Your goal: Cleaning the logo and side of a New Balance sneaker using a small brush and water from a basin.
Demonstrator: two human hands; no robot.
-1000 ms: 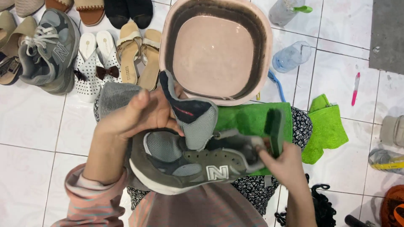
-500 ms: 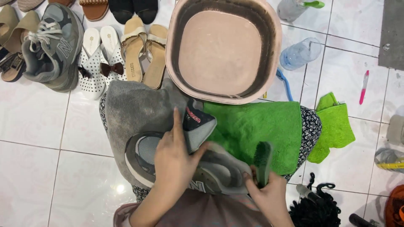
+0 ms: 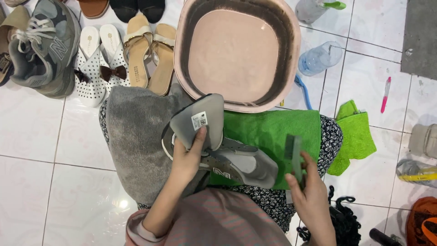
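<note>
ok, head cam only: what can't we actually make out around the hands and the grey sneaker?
- Grey sneaker: head view; its heel end is hidden behind the left hand and the pulled-up tongue.
- Dark flat brush in the right hand: seen edge-on, so its bristle side cannot be made out.
- Pink square basin: top rim cut off by the frame edge.
- Grey towel: lower part covered by the forearm.

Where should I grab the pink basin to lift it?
Take the basin by its rim with both hands on opposite sides, left and right. It sits upright and holds water, so a level two-sided hold seems safest. The sandals crowd the left side, and the grey shoe lies against the near edge.
</note>
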